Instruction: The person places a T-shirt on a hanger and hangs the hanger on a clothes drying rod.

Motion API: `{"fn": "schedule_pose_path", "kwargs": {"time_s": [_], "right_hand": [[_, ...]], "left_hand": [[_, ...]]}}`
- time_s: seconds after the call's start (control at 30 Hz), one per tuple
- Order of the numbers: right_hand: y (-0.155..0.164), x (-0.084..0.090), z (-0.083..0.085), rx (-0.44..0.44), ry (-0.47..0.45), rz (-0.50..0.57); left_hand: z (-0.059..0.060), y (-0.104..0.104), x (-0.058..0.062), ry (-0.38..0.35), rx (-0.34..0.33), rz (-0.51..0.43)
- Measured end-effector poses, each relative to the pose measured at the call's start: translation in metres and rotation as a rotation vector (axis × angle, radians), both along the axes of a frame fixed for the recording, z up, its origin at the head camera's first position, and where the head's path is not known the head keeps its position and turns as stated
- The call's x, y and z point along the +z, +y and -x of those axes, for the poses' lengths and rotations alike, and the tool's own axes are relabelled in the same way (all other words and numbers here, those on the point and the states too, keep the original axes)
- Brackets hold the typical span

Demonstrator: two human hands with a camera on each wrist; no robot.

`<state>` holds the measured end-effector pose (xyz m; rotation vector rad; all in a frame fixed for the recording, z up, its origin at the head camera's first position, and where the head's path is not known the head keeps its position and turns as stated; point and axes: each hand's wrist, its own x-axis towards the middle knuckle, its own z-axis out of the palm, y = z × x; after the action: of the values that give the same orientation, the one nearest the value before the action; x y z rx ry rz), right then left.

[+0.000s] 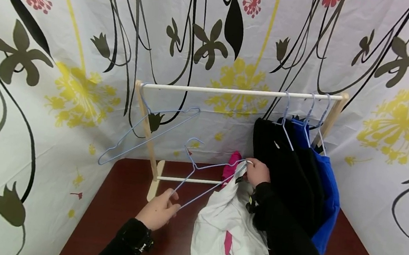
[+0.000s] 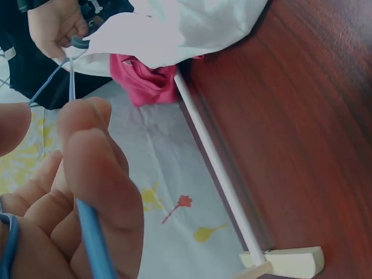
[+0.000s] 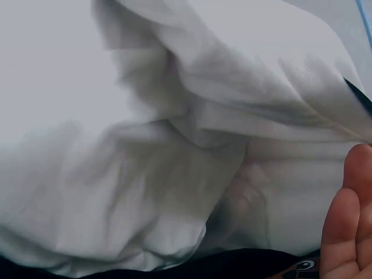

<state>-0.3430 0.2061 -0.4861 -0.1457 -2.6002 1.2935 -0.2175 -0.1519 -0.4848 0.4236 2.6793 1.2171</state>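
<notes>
We log a pale blue wire hanger (image 1: 204,174), held over the dark red wooden desk (image 1: 111,201) near its back edge: left hand (image 1: 158,212) pinches one end, right hand (image 1: 257,172) grips the other, apparently together with the white and pink cloth garment (image 1: 224,219) hanging onto the desk.

Staged recording booth, not real home: floral printed sheets (image 1: 41,82) hung as walls on three sides, small wooden clothes rack (image 1: 239,92) standing on dark red tabletop (image 1: 122,202).
</notes>
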Motion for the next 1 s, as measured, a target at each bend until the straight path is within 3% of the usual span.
{"fn": "schedule_pose_path", "kwargs": {"time_s": [0.17, 0.3, 0.57, 0.67, 0.8, 0.9, 1.0], "right_hand": [[-0.002, 0.004, 0.0, 0.002, 0.058, -0.056], [-0.005, 0.006, -0.003, 0.023, 0.036, -0.081], [-0.021, 0.014, -0.013, 0.238, -0.029, -0.087], [-0.022, 0.016, -0.015, 0.237, 0.08, -0.222], [-0.019, 0.017, -0.017, 0.166, 0.286, -0.449], [-0.017, 0.02, -0.017, 0.196, 0.431, -0.519], [-0.021, 0.028, -0.017, 0.303, 0.549, -0.497]], "left_hand": [[-0.001, 0.004, 0.005, 0.065, -0.008, 0.083], [-0.002, 0.01, 0.007, 0.104, -0.016, 0.139], [-0.003, 0.026, 0.007, 0.145, 0.003, 0.146], [-0.003, 0.029, 0.007, 0.147, 0.005, 0.139], [-0.002, 0.032, 0.009, 0.141, 0.005, 0.122], [-0.002, 0.032, 0.011, 0.128, 0.01, 0.107], [-0.002, 0.033, 0.014, 0.116, 0.01, 0.095]]}}
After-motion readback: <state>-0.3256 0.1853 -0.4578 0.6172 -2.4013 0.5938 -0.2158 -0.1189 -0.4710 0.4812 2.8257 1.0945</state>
